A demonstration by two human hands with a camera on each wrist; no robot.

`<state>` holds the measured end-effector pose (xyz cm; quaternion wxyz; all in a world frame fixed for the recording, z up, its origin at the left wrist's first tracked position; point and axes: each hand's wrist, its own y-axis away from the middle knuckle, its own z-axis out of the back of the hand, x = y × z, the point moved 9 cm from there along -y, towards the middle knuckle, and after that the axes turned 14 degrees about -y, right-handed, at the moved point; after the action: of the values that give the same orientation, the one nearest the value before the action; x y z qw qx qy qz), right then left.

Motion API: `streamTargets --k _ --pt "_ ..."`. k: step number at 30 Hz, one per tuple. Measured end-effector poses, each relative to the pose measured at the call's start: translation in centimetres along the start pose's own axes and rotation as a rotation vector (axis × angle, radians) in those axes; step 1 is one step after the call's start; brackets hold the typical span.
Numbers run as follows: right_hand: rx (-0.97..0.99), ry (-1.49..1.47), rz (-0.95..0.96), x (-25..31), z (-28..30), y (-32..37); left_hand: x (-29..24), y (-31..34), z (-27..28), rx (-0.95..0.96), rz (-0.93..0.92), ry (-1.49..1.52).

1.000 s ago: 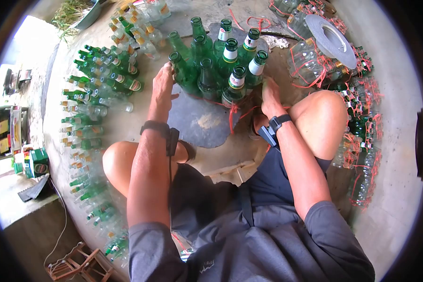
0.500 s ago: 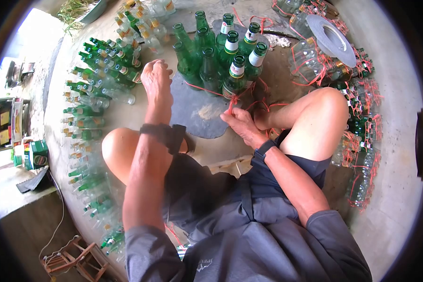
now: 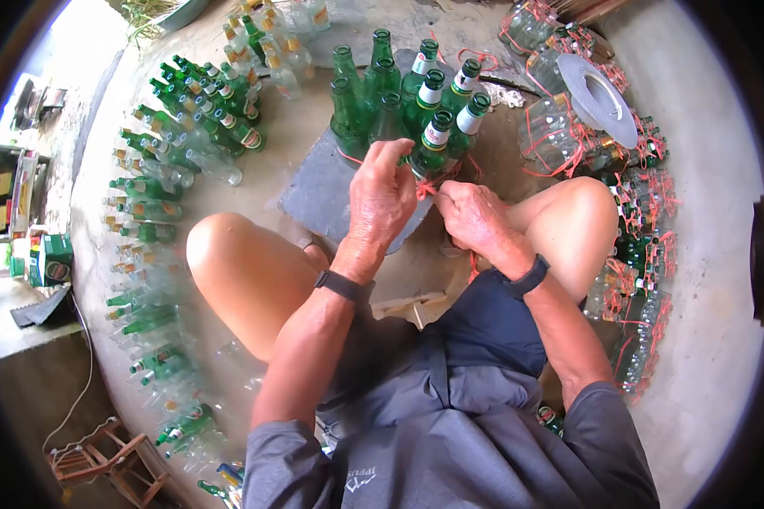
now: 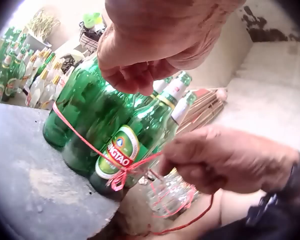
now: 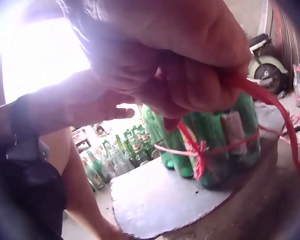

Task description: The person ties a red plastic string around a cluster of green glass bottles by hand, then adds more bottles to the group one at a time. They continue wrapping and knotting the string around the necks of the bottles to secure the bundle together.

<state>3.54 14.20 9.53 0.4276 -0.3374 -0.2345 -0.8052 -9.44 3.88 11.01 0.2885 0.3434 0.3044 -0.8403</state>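
A cluster of green beer bottles (image 3: 418,115) stands upright on a flat grey slab (image 3: 314,191). A red plastic string (image 4: 80,134) runs round the bottles' lower part and is knotted in front of a label reading TSINGTAO. My right hand (image 3: 475,219) pinches the string near the knot (image 4: 119,177), and a loose tail hangs from the fingers. My left hand (image 3: 380,199) is raised in front of the bottles, above and left of the knot. Its fingers are loosely bent, with nothing visible in them.
Many loose green and clear bottles (image 3: 221,127) stand in rows at the left. Tied bundles of clear bottles (image 3: 552,127) line the right wall, a grey ring-shaped object (image 3: 598,97) on top. A wooden stool (image 3: 110,462) is at the lower left.
My left hand left the bottles' left side, swung outward, then came in to the front near the knot. My right hand moved from the bottles' right side down to the string and took hold.
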Motion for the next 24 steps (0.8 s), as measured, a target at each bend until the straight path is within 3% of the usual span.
streamTargets --k 10,12,18,24 --pt "0.203 0.142 0.097 5.9 5.8 -2.9 -1.9 -0.6 -1.5 0.129 -0.038 0.062" --pt "0.215 0.173 0.138 6.9 6.8 -3.7 -1.8 -0.6 -1.8 0.185 0.046 0.143" --pt "0.279 0.250 0.260 10.5 8.4 -5.9 -2.3 -1.2 -2.0 0.222 0.063 0.219" --pt "0.290 0.284 0.354 11.7 8.5 -8.0 -2.8 -1.9 -1.8 0.031 -0.123 0.108"
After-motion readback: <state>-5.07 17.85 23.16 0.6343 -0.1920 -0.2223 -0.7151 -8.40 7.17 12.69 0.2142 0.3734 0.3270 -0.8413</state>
